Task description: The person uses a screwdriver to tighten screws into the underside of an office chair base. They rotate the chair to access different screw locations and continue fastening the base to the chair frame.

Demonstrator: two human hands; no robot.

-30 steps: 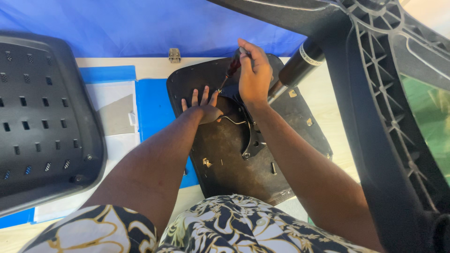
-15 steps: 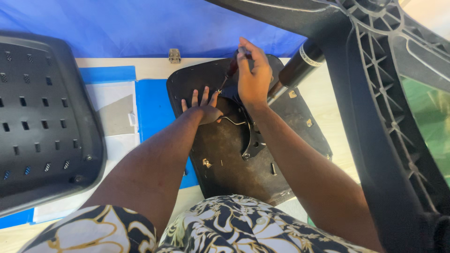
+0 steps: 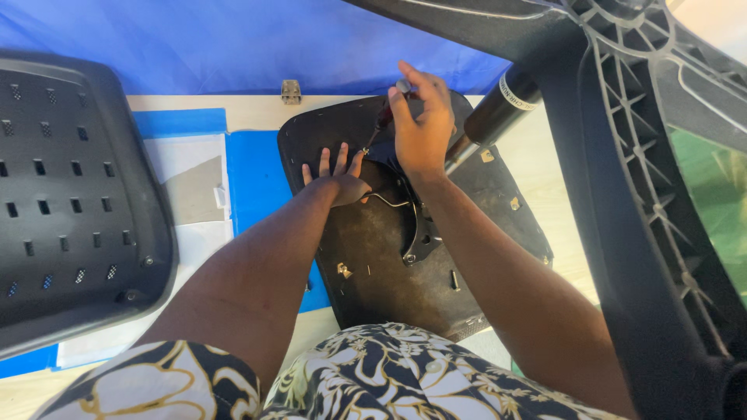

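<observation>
Both hands meet on the seat underside point(image 3: 389, 257): right hand point(image 3: 424, 128) grips screwdriver point(image 3: 384, 118) above flat left hand point(image 3: 336, 177).

**Both arms stretched forward, hands close together**

The left hand point(image 3: 336, 180) lies flat, palm down, fingers spread and pointing away from the body. Its forearm runs up from the lower left, bare from a patterned sleeve, wrist straight. The right hand point(image 3: 422, 128) sits just beyond and to the right of it, raised a little, fingers curled into a grip with the thumb side turned left. The right forearm comes in from the lower right, also bare. The two hands are near but apart.
</observation>
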